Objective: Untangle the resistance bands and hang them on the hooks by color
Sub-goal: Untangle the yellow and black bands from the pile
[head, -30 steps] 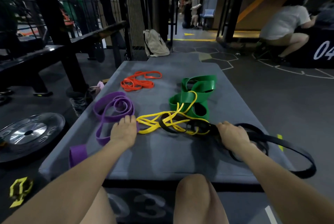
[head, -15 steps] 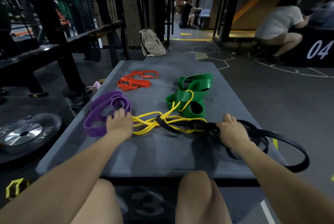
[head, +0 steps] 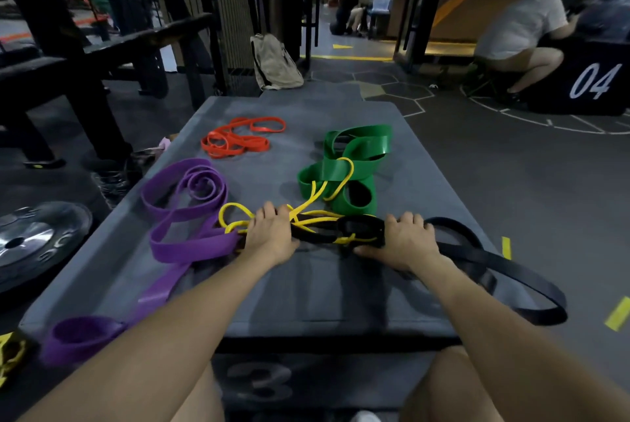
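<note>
Yellow band (head: 308, 213) tangled with black band (head: 477, 251) between both grips.

Tangled bands (head: 317, 213) on box (head: 306, 292)

Dim indoor scene, warm light from the far doorway (head: 439, 46), soft shadows on the grey platform (head: 306, 285), wide-angle bending and blur toward edges

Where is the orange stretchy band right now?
In the head view, the orange band lies by itself at the far left of the grey box top, beyond the purple band and left of the green band.
</note>
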A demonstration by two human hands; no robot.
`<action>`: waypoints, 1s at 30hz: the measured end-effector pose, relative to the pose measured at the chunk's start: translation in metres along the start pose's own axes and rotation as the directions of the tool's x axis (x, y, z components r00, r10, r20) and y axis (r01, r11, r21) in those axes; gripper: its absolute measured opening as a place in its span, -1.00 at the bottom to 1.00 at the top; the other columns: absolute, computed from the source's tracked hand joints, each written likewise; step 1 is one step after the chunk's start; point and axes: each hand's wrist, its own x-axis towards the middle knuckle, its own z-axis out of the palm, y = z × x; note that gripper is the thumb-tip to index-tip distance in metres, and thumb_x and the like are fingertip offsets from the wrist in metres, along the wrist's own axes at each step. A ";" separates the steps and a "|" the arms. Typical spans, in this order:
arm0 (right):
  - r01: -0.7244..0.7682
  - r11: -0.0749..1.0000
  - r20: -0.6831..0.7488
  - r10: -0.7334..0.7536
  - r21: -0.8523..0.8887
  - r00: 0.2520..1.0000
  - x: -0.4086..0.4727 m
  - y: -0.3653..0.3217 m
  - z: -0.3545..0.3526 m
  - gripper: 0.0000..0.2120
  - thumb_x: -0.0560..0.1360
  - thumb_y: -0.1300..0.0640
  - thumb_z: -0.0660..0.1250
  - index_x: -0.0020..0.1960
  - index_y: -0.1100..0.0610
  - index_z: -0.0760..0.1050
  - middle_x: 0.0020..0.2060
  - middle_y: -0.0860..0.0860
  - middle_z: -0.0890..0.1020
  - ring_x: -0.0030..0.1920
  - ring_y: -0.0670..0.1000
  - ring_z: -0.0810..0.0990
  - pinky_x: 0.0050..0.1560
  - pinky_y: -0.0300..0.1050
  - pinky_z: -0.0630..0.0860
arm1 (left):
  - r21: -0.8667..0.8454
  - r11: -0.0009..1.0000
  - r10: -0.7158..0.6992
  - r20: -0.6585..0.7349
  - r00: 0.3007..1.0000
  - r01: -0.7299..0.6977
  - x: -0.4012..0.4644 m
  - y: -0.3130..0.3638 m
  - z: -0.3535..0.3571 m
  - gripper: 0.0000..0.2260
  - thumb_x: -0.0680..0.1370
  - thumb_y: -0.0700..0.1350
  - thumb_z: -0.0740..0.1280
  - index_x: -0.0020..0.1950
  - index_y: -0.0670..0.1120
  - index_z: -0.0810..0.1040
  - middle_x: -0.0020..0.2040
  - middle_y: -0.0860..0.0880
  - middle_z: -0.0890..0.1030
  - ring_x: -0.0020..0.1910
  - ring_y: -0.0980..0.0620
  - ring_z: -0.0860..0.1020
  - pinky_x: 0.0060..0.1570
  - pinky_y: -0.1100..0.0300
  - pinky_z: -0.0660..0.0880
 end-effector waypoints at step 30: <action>-0.143 0.838 -0.125 0.243 0.527 0.962 0.013 0.035 0.011 -0.61 0.51 -0.19 0.23 -0.23 0.14 0.44 -0.16 0.18 0.60 -0.06 0.25 0.56 -0.17 -0.02 0.43 | -0.104 0.978 0.178 -0.014 0.984 -0.178 0.009 -0.023 -0.019 -0.69 0.41 0.09 0.42 0.13 0.15 0.51 0.08 0.02 0.58 0.18 -0.03 0.47 0.12 0.09 0.33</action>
